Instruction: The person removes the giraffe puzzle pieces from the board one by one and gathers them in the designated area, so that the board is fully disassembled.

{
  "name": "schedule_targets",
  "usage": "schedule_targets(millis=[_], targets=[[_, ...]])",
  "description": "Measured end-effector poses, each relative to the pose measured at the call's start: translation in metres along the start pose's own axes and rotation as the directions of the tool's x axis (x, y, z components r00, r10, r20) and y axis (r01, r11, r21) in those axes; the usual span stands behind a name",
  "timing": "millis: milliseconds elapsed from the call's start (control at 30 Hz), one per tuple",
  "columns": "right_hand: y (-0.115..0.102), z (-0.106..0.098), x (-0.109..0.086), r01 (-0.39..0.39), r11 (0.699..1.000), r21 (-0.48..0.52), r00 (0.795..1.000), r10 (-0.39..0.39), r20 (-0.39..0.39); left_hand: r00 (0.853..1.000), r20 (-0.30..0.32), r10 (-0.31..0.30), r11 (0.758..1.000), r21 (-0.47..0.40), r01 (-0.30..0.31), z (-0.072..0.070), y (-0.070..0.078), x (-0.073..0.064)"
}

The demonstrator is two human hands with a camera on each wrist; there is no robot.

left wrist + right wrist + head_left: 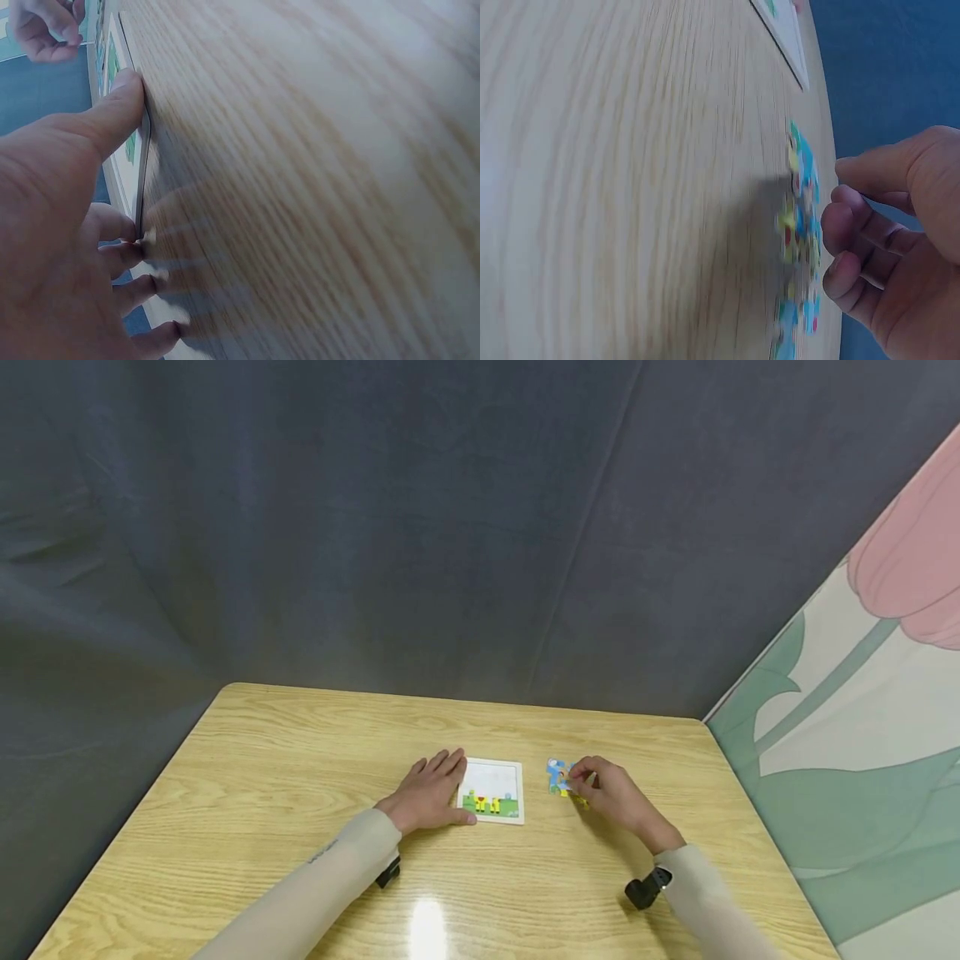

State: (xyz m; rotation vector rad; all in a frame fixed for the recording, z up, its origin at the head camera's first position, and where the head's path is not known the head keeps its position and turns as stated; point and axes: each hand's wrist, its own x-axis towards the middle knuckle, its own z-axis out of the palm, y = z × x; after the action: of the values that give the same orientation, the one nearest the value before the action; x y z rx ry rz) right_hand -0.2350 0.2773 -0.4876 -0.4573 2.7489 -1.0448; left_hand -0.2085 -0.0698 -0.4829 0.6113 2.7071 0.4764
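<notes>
A white-framed puzzle tray [491,762] lies on the table, with green and yellow picture pieces [491,805] along its lower part and a bare white area above them. My left hand [431,789] rests at the tray's left side, its fingers straight and the thumb over the lower left corner. To the right, loose jigsaw pieces [556,770] in blue, yellow and green lie in a pile. Over them hovers my right hand [900,232], thumb and fingers loosely bent, no piece showing between the tips. In the head view this hand covers part of the pile.
The wooden table [285,752] ends at a dark curtain [375,527] behind it. A wall panel with a pink tulip print [862,760] stands along the right. Each wrist carries a small black camera, such as the right one [647,889].
</notes>
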Motion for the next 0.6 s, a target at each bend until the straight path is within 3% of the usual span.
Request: schedule_targets(millis=[400,600], targets=[[-0.031,0.027,0.018,0.097,0.995,-0.002,0.994,-0.097,0.055,1.000,0.005,0.007,1.000,0.014,-0.007,0.002,-0.003,0.003],[-0.045,0.042,0.024,0.126,0.992,0.016,0.985,-0.127,0.120,1.000,0.009,-0.002,1.000,0.019,0.002,0.003,-0.003,0.004]])
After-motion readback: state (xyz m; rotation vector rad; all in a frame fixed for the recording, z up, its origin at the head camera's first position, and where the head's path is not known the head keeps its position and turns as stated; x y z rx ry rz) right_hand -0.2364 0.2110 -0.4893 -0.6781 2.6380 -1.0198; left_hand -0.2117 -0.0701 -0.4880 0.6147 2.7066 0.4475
